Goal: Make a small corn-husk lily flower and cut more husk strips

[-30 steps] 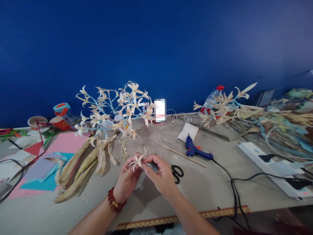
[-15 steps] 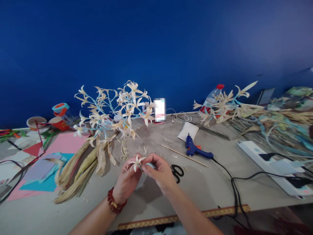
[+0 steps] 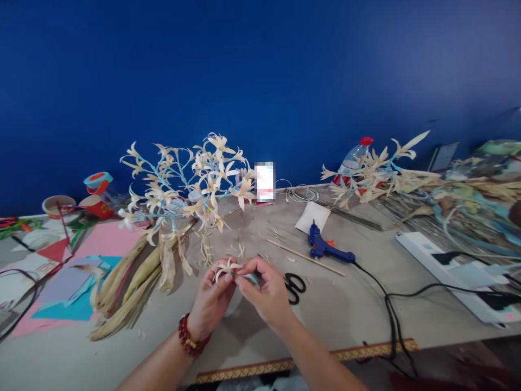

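Between my two hands is a small cream flower with narrow pointed petals. My left hand is closed around its base, thumb pressed near the flower's centre. On the other side my right hand pinches close to the flower's right edge; something pale blue-grey, perhaps tape, shows partly under its fingers. What exactly those fingertips grip is hidden. Black scissor handles lie just right of my right hand. Beyond the hands stand branches of similar cream flowers on light blue stems.
A blue glue gun rests by a wooden stick and a white packet. Dried husks and coloured paper lie left. A white power strip with black cables is at right, below more flowers.
My right hand's fingers have shifted slightly around the flower's edge, and the flower has turned a little. Both hands stay in nearly the same place.
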A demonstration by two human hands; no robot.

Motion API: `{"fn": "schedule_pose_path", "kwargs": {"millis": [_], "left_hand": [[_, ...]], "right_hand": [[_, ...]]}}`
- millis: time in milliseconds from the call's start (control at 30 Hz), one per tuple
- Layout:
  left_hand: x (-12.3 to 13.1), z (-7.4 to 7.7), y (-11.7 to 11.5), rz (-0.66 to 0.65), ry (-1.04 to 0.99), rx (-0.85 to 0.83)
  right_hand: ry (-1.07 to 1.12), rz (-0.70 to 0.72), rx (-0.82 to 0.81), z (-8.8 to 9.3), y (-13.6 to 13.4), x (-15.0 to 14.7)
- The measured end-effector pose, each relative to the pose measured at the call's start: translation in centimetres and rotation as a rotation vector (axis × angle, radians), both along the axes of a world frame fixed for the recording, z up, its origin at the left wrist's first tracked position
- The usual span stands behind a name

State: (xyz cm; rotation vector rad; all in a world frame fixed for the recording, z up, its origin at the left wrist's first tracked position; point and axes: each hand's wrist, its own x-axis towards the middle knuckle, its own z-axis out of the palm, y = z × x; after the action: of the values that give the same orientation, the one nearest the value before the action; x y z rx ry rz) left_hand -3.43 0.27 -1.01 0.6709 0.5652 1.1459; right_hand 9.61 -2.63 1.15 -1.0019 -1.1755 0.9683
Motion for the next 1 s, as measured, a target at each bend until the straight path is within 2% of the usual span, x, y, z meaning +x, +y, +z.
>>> {"fn": "schedule_pose_path", "kwargs": {"millis": [133,400,667,800,1000], "left_hand": [[-0.1,0.0,-0.1,-0.004,0.036,0.062],[-0.2,0.3,-0.1,0.0,0.04,0.073],[-0.1,1.0,-0.1,-0.023,0.041,0.107],[-0.1,0.7,0.0,-0.031,0.011,0.097],[0.0,0.1,0.0,-0.003,-0.003,0.001]], "right_hand": [[0.005,0.006,-0.027,0.1,0.0,0.1],[0.234,0.14,-0.261,0.1,0.4,0.2],[0.373,0.189,-0.321,1.0,0.2,0.2],[0.284,0.14,-0.248,0.7,0.1,-0.1],[-0.051,-0.023,0.097,0.5,-0.2,-0.1]]}}
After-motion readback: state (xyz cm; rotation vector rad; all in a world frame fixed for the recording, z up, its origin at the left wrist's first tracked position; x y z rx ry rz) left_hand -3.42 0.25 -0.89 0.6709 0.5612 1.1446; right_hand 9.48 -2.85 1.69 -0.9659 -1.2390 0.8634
